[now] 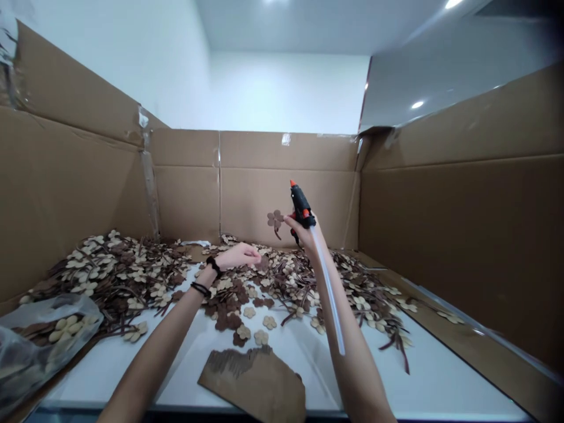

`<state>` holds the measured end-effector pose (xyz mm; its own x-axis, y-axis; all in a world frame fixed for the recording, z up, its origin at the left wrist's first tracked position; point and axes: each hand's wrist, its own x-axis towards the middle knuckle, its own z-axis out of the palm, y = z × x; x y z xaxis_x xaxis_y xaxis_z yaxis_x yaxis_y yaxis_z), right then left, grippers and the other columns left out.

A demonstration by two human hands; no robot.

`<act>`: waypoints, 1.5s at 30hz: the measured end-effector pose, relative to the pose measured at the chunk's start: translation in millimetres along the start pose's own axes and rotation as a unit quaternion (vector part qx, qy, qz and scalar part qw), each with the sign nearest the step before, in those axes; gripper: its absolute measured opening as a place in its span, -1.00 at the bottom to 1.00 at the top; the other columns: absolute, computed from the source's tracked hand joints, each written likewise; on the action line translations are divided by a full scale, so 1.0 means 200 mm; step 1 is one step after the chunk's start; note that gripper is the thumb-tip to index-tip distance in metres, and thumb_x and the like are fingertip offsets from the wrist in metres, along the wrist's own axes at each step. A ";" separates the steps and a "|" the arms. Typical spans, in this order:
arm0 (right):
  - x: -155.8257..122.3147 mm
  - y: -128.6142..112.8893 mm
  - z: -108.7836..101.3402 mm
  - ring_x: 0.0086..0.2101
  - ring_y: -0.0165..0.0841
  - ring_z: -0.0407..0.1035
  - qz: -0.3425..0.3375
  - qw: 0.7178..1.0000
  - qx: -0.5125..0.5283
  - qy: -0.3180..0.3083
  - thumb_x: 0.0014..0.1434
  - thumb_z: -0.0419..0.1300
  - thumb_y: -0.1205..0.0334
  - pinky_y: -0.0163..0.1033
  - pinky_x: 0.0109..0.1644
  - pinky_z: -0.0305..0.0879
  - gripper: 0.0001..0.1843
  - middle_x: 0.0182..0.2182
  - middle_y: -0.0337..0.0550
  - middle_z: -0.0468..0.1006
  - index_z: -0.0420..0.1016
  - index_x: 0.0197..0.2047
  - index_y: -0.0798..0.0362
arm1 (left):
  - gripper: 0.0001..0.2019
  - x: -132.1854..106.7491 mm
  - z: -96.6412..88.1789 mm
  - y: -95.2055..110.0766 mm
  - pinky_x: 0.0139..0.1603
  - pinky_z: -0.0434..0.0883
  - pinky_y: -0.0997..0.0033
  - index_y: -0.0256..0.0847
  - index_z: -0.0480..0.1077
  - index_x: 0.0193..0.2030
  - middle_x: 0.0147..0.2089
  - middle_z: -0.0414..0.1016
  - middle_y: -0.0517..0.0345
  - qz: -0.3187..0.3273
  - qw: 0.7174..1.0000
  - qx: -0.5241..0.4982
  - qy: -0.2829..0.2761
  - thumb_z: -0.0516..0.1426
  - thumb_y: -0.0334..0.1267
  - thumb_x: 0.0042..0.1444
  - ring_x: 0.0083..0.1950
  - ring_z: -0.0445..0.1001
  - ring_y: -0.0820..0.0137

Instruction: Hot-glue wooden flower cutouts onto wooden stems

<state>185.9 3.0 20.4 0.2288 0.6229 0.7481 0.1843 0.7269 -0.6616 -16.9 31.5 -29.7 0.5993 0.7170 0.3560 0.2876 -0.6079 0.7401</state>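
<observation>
My right hand is raised and wrapped round a black hot glue gun with an orange tip pointing up. A clear glue stick trails from its back along my forearm. The thumb and finger of that hand also pinch a brown flower with a curled stem. My left hand is closed, fingertips together, low over the pile of felt-like flowers. A brown flower piece shows right by its fingertips; whether they grip it I cannot tell.
Cardboard walls enclose the white table at the back and sides. A heap of stemmed flowers lies at left, beside a clear plastic bag of pieces. A torn cardboard sheet lies at the front; loose cream flowers lie behind it.
</observation>
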 end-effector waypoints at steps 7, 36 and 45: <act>-0.02 -0.02 0.01 -0.47 -0.41 0.22 0.006 0.999 -0.005 -0.041 -0.11 0.28 0.05 -0.27 -0.37 0.18 -0.69 -0.47 -0.27 0.34 0.31 -0.37 0.04 | -0.74 -0.13 -0.09 0.33 -0.27 0.29 0.48 -0.28 0.47 -0.32 -0.33 0.48 0.09 0.044 0.996 -0.056 0.052 0.17 -0.08 0.04 -0.33 0.38 0.44; -0.05 -0.06 0.05 -0.42 -0.37 0.26 -0.029 0.978 -0.061 -0.196 -0.07 0.23 0.15 -0.27 -0.30 0.17 -0.80 -0.46 -0.27 0.38 0.33 -0.38 0.04 | -0.78 -0.05 -0.03 0.26 -0.31 0.34 0.43 -0.31 0.43 -0.37 -0.47 0.50 0.10 -0.003 0.968 -0.043 0.245 0.17 -0.15 -0.02 -0.40 0.46 0.39; -0.08 -0.12 0.06 -0.47 -0.42 0.18 0.001 0.970 -0.031 -0.242 -0.07 0.28 0.01 -0.31 -0.37 0.08 -0.66 -0.50 -0.30 0.30 0.27 -0.40 0.05 | -0.80 -0.04 -0.03 0.27 -0.32 0.37 0.44 -0.30 0.40 -0.39 -0.43 0.51 0.08 0.001 0.966 -0.060 0.250 0.18 -0.18 -0.06 -0.38 0.47 0.39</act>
<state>166.8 -21.5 25.1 -0.2425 0.6984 0.6734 0.2452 0.7157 -0.6540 -11.0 -5.4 10.3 0.1549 0.8088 0.5672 0.1798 -0.5877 0.7889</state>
